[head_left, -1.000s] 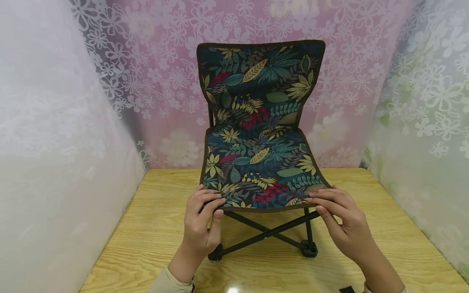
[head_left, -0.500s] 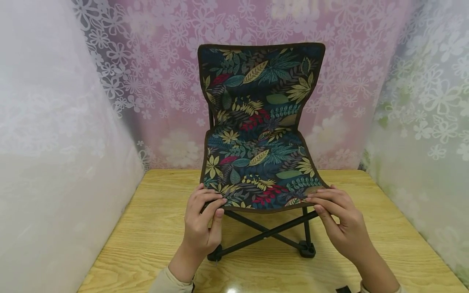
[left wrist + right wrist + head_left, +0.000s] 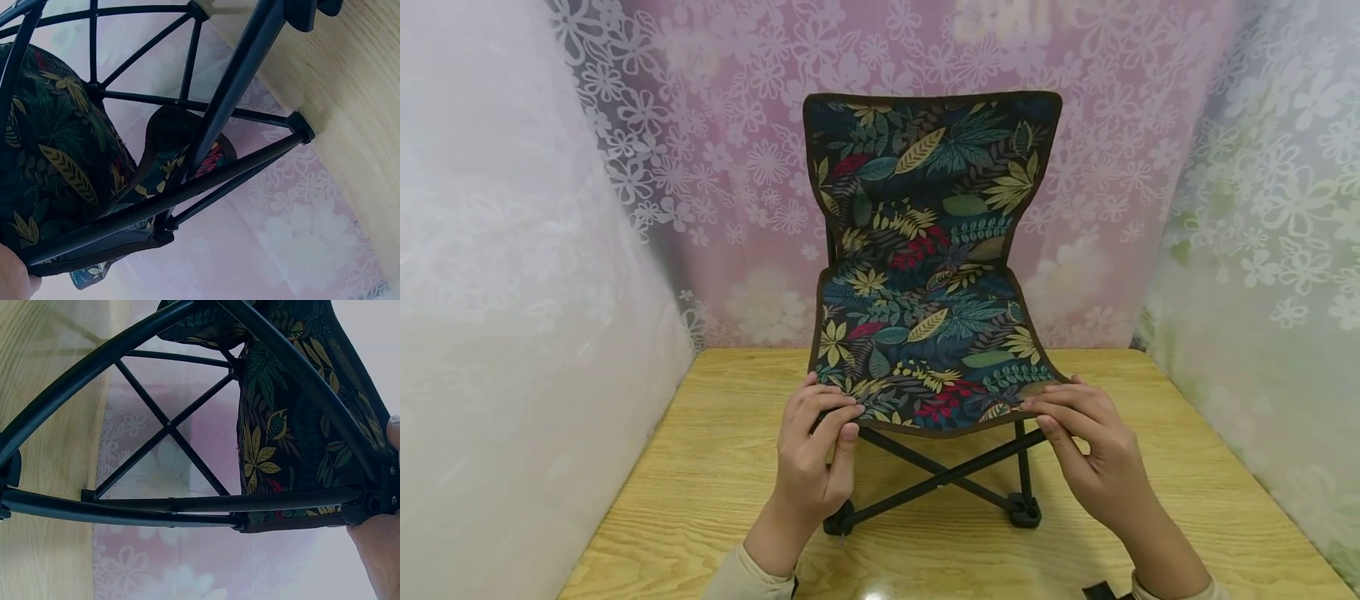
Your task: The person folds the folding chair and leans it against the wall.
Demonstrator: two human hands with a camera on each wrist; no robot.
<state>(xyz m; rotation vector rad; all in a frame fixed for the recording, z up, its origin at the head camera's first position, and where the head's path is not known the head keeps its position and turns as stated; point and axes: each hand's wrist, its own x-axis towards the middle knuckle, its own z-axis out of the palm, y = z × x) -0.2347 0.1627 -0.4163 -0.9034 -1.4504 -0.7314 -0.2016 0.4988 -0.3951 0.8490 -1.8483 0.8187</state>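
Barely any movement since a second ago: left hand [image 3: 816, 446] about unchanged, chair [image 3: 925, 325] and right hand [image 3: 1097, 450] a touch further left in head view. Left hand: bent fingers over the left front seat corner, thumb at the front edge, nearly closed on the chair. Chair: unfolded, upright on the table [image 3: 722, 467], legs [image 3: 940, 481] crossed, pink curtain [image 3: 737, 208] behind. Right hand: pinching the right front corner, thumb under the joint [image 3: 367, 507].
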